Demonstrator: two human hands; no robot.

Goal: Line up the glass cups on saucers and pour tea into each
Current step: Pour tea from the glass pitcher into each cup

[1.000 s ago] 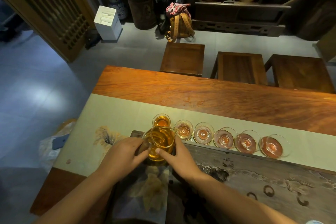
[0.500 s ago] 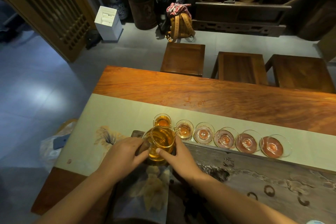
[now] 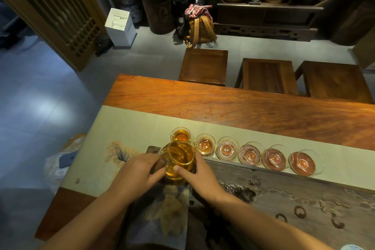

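Both hands hold a glass pitcher [image 3: 178, 160] of amber tea between them, over the dark carved tea tray [image 3: 284, 193]. The left hand [image 3: 136, 172] curls its fingers around the pitcher's near-left side, where a handle probably sits, though the fingers hide it. The right hand [image 3: 200, 174] steadies the opposite wall, thumb pressed flat against the glass.

The pitcher looks more than half full, so it is likely heavy for its size, rigid, smooth, breakable, and perhaps hot; a hold at the handle with a second hand low on the wall seems safest.

Its spout reaches past the fingers over the second cup [image 3: 205, 144], which holds a little tea. The first cup [image 3: 180, 134], just beyond the pitcher, is full. To the right of the right hand, four further cups [image 3: 274, 157] on pinkish saucers appear empty, lined along the pale table runner [image 3: 125, 124].

No labels or legible writing are visible on any item.
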